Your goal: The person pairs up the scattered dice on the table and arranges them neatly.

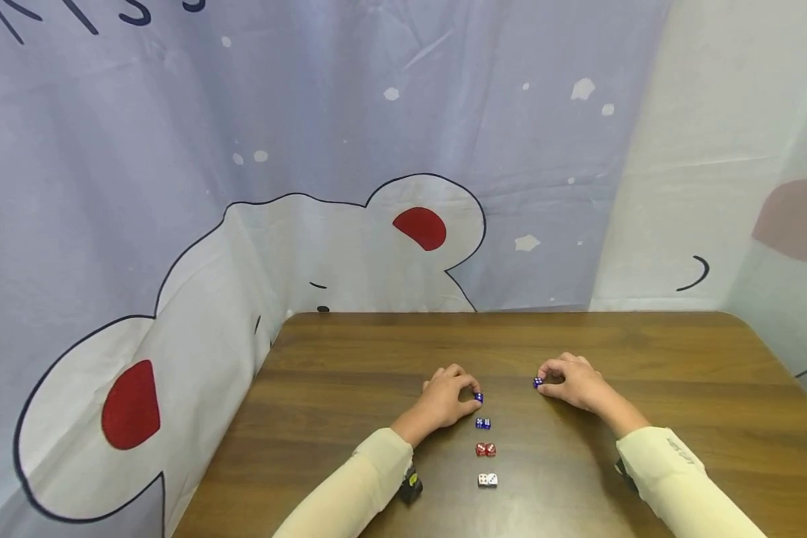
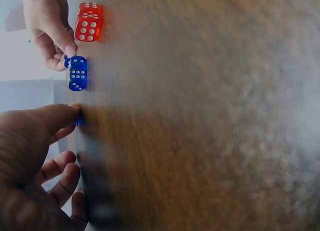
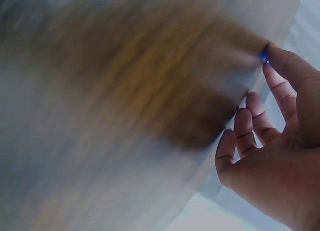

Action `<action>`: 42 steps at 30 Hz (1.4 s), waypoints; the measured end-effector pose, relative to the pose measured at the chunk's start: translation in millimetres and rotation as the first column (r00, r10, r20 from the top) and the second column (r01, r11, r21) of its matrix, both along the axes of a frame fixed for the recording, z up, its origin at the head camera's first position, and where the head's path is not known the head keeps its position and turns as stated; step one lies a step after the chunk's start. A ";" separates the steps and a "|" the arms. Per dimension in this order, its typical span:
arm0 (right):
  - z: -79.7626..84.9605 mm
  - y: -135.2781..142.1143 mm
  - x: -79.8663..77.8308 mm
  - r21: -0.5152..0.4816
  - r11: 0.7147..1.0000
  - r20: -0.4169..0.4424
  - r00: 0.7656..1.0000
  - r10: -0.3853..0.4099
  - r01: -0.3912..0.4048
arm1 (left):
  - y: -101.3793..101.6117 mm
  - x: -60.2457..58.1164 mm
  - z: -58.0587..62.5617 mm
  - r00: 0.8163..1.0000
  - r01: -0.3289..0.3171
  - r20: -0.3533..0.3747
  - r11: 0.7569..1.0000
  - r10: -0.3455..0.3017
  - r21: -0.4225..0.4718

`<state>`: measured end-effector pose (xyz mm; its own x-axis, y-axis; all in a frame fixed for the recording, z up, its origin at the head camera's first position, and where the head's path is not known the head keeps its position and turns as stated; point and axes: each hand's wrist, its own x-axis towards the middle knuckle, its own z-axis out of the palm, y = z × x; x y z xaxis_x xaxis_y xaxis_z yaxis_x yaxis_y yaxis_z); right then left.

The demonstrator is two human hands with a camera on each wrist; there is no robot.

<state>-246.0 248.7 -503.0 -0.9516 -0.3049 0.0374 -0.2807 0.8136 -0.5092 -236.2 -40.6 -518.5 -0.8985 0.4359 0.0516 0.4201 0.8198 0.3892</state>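
Note:
Between thumb and forefinger my left hand [image 1: 445, 396] pinches a blue die [image 1: 479, 397], low over the table. My right hand [image 1: 574, 381] pinches another blue die [image 1: 538, 382] by its sides, farther right and slightly farther back. Just in front of the left hand's die, two blue dice [image 1: 483, 424] lie side by side. Nearer still come a pair of red dice [image 1: 486, 450] and a pair of white dice [image 1: 487, 480], all in one column. In the right wrist view the blue die [image 3: 264, 56] is mostly covered by the fingertips.
The brown wooden table [image 1: 350, 351] has rounded far corners. A printed curtain [image 1: 350, 246] hangs along its back and left side. A dark strap with a small device [image 1: 411, 486] sits at the left wrist, close to the column of dice.

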 end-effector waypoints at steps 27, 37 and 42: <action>2.7 -59.9 18.5 0.088 0.995 -0.002 0.999 0.048 -0.048 | 2.2 0.0 -0.1 1.000 -0.006 0.021 0.999 0.005 0.054; 4.4 -81.9 18.6 0.110 0.992 -0.008 0.998 0.069 -0.068 | 0.9 -0.1 3.6 1.000 -0.002 0.012 0.999 0.001 0.033; 4.7 -86.1 18.3 0.117 0.991 -0.015 0.997 0.069 -0.067 | 0.9 0.0 3.4 1.000 -0.010 0.022 1.000 0.009 0.022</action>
<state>-227.7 162.6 -498.3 -0.9279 -0.3726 0.0153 -0.3462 0.8455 -0.4065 -236.2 -39.7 -515.0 -0.9036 0.4263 0.0412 0.4034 0.8148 0.4162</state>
